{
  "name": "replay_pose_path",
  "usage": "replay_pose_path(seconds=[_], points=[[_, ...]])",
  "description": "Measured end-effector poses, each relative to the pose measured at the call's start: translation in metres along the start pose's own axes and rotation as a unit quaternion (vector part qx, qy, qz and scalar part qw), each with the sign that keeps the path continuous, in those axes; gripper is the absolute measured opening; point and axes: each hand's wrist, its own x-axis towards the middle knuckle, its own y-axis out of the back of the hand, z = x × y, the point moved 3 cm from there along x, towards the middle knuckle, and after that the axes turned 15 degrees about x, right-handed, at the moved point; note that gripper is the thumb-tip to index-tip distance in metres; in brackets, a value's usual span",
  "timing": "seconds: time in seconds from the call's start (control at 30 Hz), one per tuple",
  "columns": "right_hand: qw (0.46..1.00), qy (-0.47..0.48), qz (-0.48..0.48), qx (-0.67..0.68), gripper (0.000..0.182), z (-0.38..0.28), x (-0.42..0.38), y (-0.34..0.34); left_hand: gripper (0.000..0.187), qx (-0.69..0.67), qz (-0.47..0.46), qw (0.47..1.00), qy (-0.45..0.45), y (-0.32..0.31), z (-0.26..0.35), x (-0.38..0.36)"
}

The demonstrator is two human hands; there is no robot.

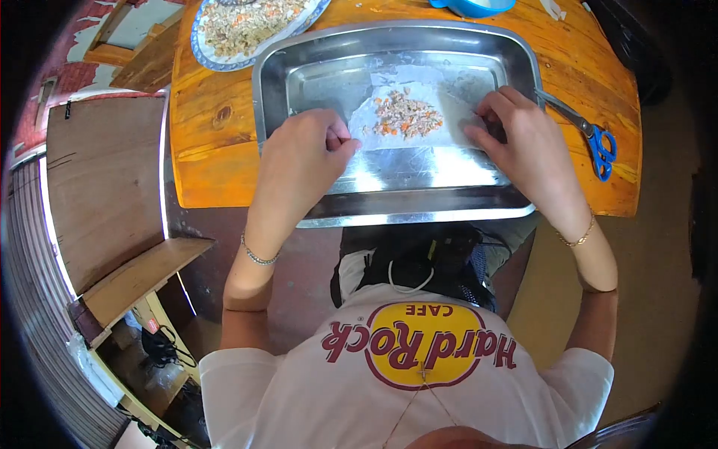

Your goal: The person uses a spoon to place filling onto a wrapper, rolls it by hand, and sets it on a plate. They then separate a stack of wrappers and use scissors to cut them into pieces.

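Note:
A thin, whitish, translucent wrapper sheet [456, 136] lies spread in a rectangular steel tray [396, 207]. On its middle sits a loose heap of minced filling [407, 116] with orange bits. My left hand [309, 146] pinches the sheet's left edge between thumb and curled fingers. At the opposite edge, my right hand [518, 127] holds the sheet in the same way, its thumb pointing inward. Both hands hang over the tray, and the fingertips' exact contact with the sheet is partly hidden.
An oval blue-rimmed platter [206, 56] heaped with more filling stands beyond the tray at left. Blue-handled scissors [600, 146] lean by the tray's right rim. A blue bowl [479, 7] shows at the far edge of the wooden table [213, 168].

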Motion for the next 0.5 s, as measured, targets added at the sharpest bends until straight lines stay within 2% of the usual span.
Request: replay_pose_path(seconds=[0.13,0.33,0.5], points=[[0.999,-0.006,0.021,0.028,0.016,0.009,0.003,-0.007,0.015,-0.037,-0.01,0.999,0.023,0.0,-0.002,0.0],[0.998,-0.024,0.023,0.05,0.012,0.007,0.005,-0.007,0.015,-0.087,0.011,0.996,0.003,0.002,0.007,-0.002],[0.998,-0.025,0.025,0.06,0.011,0.007,0.005,-0.009,0.014,-0.134,0.054,0.988,-0.06,0.001,0.02,0.006]])
